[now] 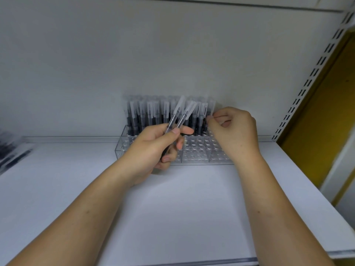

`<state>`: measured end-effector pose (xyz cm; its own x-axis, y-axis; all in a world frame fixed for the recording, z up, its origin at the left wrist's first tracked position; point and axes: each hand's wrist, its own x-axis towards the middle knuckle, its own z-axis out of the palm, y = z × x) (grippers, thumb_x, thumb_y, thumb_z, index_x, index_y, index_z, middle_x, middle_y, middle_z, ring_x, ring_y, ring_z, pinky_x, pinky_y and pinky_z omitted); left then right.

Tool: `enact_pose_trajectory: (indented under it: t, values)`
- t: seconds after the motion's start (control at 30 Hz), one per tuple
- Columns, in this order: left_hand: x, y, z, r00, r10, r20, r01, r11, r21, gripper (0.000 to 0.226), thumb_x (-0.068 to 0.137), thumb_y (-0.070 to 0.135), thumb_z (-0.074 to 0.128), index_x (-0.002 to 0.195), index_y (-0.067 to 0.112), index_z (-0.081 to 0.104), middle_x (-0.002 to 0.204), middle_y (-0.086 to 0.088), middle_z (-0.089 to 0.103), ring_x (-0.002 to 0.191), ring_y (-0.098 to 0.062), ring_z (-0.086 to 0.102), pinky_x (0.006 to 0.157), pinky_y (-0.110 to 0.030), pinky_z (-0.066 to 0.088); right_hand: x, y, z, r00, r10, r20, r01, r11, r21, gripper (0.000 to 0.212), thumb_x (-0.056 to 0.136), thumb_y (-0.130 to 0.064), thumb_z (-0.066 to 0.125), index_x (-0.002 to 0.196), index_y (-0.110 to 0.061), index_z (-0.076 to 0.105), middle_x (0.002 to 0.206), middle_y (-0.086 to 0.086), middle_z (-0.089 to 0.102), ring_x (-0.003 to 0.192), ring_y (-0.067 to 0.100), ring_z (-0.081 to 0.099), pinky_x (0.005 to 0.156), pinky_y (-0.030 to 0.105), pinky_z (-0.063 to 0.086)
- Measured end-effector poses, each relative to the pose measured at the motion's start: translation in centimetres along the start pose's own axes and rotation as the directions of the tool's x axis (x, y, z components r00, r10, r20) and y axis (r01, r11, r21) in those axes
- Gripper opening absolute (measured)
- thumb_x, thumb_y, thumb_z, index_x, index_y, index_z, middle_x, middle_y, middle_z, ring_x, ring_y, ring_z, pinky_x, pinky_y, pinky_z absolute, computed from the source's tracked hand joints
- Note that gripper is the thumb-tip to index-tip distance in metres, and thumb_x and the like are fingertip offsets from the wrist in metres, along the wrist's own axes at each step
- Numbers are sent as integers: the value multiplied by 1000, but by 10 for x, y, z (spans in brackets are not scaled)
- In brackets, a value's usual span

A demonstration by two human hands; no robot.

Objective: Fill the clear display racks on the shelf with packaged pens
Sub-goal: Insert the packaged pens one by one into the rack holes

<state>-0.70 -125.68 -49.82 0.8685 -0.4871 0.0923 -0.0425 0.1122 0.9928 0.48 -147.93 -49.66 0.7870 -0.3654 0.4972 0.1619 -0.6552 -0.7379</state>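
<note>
Now | left hand grips two packaged pens | right hand pinches racked pen | labels blurred

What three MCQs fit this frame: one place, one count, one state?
1. Where does the clear plastic display rack stand?
A. On the white shelf, against its back wall
B. On the floor
C. On a cart

2. How many clear-sleeved black pens does the left hand hold?
A. One
B. Two
C. Five

3. What is the right hand doing?
A. Lying flat on the shelf
B. Hanging out of frame
C. Pinching a sleeved pen at the rack's right end

Key:
1 A: the rack's base sits on the shelf at the wall.
2 B: two sleeves fan out above the thumb.
3 C: thumb and forefinger meet on that pen.
</note>
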Motion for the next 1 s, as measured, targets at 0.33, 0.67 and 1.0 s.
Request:
enact_pose_trajectory:
  t: [0.33,0.67,1.0]
  values:
    - [1,0,2,999,35,-1,-35,999,-8,28,110,14,45,122,-2,66,76,0,54,58,-13,36,47,-25,25,-16,-32,-6,951,-130,281,-24,874,485,11,98,-13,70,89,-18,74,74,-1,75,55,12,60,57,23,48]
    - [1,-3,0,993,91,75,-100,987,127,32,103,31,54,95,4,69,78,-23,49,64,-23,39,56,-33,32,-21,-36,-4,901,-140,411,-157,777,609,8,95,-6,70,97,-12,74,81,-3,77,74,8,72,60,15,49]
    - [-1,0,-4,993,118,1,-117,991,60,26,109,21,48,119,11,70,79,-5,56,48,-15,31,48,-24,22,-4,-25,-9,999,-31,44,-14,637,771,11,103,-14,60,106,-11,70,83,3,74,74,18,68,62,29,48]
